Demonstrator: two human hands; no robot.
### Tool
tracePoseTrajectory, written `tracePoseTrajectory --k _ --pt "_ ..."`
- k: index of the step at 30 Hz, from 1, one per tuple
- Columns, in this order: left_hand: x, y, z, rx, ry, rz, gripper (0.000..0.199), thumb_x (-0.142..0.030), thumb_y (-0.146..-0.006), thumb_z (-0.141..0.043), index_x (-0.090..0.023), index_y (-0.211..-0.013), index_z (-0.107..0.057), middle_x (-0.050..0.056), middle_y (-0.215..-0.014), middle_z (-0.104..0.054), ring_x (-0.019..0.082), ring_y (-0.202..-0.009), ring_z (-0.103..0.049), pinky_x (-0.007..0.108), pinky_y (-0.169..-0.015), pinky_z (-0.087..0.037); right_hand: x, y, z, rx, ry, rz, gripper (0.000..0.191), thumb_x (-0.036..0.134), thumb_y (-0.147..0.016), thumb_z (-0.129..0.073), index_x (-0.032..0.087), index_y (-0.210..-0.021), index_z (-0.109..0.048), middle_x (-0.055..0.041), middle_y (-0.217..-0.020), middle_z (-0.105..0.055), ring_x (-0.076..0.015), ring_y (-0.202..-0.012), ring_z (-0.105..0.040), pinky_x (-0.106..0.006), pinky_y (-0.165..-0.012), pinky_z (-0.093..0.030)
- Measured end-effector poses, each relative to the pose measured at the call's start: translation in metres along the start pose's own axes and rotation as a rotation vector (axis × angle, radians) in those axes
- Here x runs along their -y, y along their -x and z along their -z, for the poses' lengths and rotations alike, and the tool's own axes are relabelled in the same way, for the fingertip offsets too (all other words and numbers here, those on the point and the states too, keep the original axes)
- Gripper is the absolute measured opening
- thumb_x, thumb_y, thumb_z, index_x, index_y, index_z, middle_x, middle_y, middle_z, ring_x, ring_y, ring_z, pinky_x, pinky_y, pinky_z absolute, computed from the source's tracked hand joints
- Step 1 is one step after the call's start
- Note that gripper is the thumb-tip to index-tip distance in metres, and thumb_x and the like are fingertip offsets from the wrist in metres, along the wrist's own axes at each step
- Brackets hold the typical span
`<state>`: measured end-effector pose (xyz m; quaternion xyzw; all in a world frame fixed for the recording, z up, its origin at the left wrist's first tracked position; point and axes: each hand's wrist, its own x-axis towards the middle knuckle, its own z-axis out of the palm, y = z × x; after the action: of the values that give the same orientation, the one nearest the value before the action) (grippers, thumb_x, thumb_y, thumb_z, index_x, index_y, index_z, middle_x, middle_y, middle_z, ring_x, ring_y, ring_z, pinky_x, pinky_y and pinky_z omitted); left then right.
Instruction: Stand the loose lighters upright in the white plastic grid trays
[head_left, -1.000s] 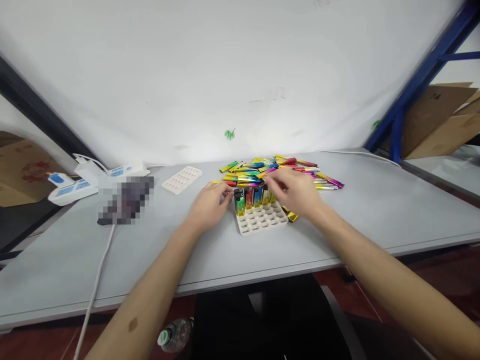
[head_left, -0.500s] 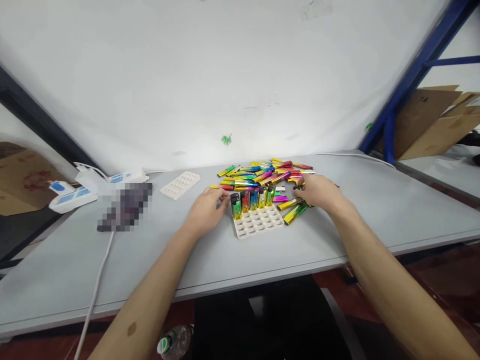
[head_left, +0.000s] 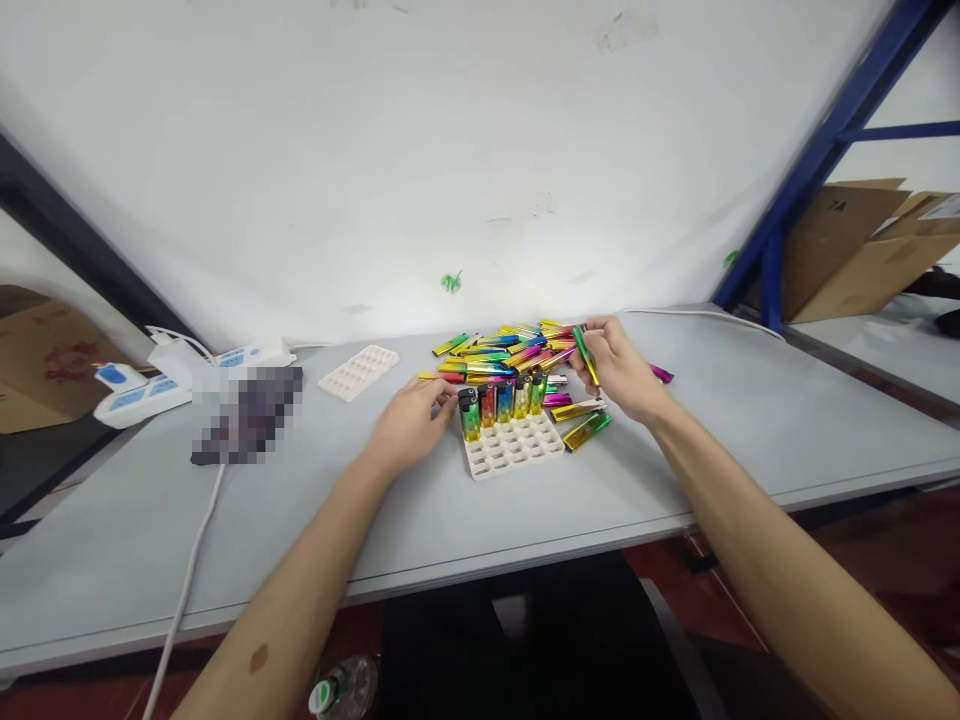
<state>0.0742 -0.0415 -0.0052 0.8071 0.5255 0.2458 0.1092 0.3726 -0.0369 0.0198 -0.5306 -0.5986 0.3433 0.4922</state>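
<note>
A white tray with rows of slots sits on the grey table, and several coloured lighters stand upright along its far rows. My right hand is closed on a green and yellow lighter, raised at the right of the pile. My left hand rests at the tray's left side, its fingertips against the standing lighters; whether it grips one I cannot tell. Behind the tray lies a loose pile of shiny lighters, with a yellow-green one lying right of the tray.
A second white tray lies at the left back. Further left are power strips, a cable and a pixelated dark object. Cardboard boxes stand beyond the blue frame. A bottle is below the table.
My right hand has lifted a green and yellow lighter from the right side of the pile and turned it more upright. My left hand has stayed beside the tray.
</note>
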Motion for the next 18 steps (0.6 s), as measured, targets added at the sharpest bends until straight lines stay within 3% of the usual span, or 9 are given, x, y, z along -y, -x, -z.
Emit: tracePoseTrajectory --k 4,9,13,18 --pt "0.000 0.000 0.000 -0.009 0.000 -0.010 0.025 -0.035 -0.095 -0.043 -0.023 -0.099 -0.065 0.008 -0.109 -0.073 0.025 -0.102 -0.065 0.042 -0.090 -0.053 0.004 0.000 -0.008 0.052 -0.387 -0.145 0.031 0.054 -0.091 -0.058 0.029 -0.104 -0.045 0.0088 -0.065 -0.046 -0.0089 -0.046 -0.036 -0.017 -0.041 -0.021" --pt "-0.001 0.001 0.002 -0.005 -0.022 0.018 0.026 -0.035 -0.094 -0.045 -0.023 -0.100 -0.067 0.006 -0.099 -0.073 0.025 -0.094 -0.066 0.040 -0.086 -0.052 0.002 -0.006 -0.008 -0.106 -0.530 -0.259 0.056 0.076 -0.087 -0.050 0.022 -0.071 -0.045 0.0096 -0.049 -0.027 -0.0060 -0.037 -0.017 -0.021 -0.036 -0.010" --pt "0.000 0.002 0.003 -0.001 -0.009 0.015 0.026 -0.035 -0.095 -0.044 -0.024 -0.101 -0.067 0.006 -0.099 -0.074 0.024 -0.091 -0.066 0.039 -0.082 -0.052 -0.004 -0.010 -0.007 -0.124 -0.561 -0.316 0.050 0.062 -0.092 -0.047 0.023 -0.062 -0.036 0.0102 -0.046 -0.020 -0.0056 -0.035 -0.013 -0.022 -0.035 -0.010" --pt "0.001 0.001 0.002 0.006 -0.027 0.019 0.024 -0.034 -0.095 -0.044 -0.024 -0.098 -0.066 0.005 -0.097 -0.073 0.024 -0.091 -0.065 0.038 -0.081 -0.051 -0.009 -0.009 -0.013 -0.076 -0.587 -0.286 0.039 0.045 -0.091 -0.045 0.023 -0.059 -0.038 0.0090 -0.045 -0.023 -0.0057 -0.035 -0.015 -0.021 -0.035 -0.009"
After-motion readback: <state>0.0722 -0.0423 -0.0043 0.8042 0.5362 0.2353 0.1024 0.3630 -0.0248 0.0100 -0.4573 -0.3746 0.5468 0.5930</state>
